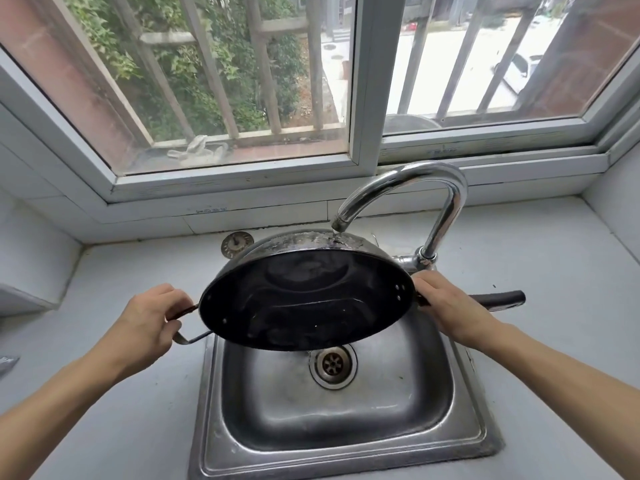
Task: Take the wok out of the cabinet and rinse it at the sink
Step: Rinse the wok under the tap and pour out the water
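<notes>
- The wok (308,303) is out of the cabinet and held in the air over the sink (349,441), tipped steeply so its dark inside faces the person and its outer shell sits just under the spout of the tap (412,188).
- The left hand (145,323) curls its fingers round the small loop handle (188,323) on the wok's left edge.
- The right hand (450,306) wraps the root of the long handle (502,298), whose dark end sticks out to the right above the worktop (571,341).
- A thin trickle appears to meet the shell at the spout, and that outer surface looks wet and streaked; how strong the flow is cannot be told.
- Judgement: this is the rinse of the outside, with the inside either done or yet to come.
- To do it well, keep both grips firm, since a wet tilted pan wants to swing round its handles.
- Roll the wok slowly with both wrists together so the stream walks across the whole shell.
- Keep the low rim above the basin, near the drain (333,363), so runoff falls inside and not onto the worktop.
- Mind the gap under the spout: lifting further would likely knock metal on metal.
</notes>
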A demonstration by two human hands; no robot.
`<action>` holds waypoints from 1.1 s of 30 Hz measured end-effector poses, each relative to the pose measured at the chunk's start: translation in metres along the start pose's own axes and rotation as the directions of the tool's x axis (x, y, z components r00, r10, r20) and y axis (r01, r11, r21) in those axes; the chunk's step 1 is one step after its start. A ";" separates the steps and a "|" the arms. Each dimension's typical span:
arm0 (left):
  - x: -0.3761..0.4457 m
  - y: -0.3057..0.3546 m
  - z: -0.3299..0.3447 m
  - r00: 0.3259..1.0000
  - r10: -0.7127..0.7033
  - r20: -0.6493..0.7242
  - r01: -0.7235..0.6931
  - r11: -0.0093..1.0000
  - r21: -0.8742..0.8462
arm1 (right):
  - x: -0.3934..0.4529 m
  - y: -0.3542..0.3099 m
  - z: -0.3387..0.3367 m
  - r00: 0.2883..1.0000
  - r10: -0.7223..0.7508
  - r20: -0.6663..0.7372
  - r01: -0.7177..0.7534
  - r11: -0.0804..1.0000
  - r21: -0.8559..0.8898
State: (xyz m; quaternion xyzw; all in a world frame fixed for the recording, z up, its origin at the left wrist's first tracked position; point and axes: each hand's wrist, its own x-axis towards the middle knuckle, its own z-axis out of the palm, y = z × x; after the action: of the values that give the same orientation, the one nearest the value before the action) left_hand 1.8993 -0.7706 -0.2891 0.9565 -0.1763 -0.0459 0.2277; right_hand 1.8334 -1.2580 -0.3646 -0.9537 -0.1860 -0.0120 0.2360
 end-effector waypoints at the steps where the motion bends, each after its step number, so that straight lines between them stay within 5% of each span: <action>1: -0.003 0.000 0.000 1.000 -0.012 0.005 0.012 1.000 -0.009 | 0.001 0.000 0.000 1.000 -0.002 0.010 0.002 1.000 -0.004; 17: -0.030 -0.005 0.032 0.989 -0.147 -0.032 0.141 0.980 -0.140 | 0.013 -0.006 -0.031 0.996 -0.073 0.056 0.082 0.977 -0.197; 33: -0.055 -0.017 0.021 0.975 -0.215 -0.057 0.206 0.969 -0.134 | 0.045 -0.022 -0.030 0.986 -0.149 0.076 0.161 0.966 -0.201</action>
State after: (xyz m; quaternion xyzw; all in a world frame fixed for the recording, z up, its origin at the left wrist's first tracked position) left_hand 1.8500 -0.7455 -0.3147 0.9545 -0.0621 -0.0468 0.2881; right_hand 1.8693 -1.2377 -0.3230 -0.9555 -0.2649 -0.0208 0.1284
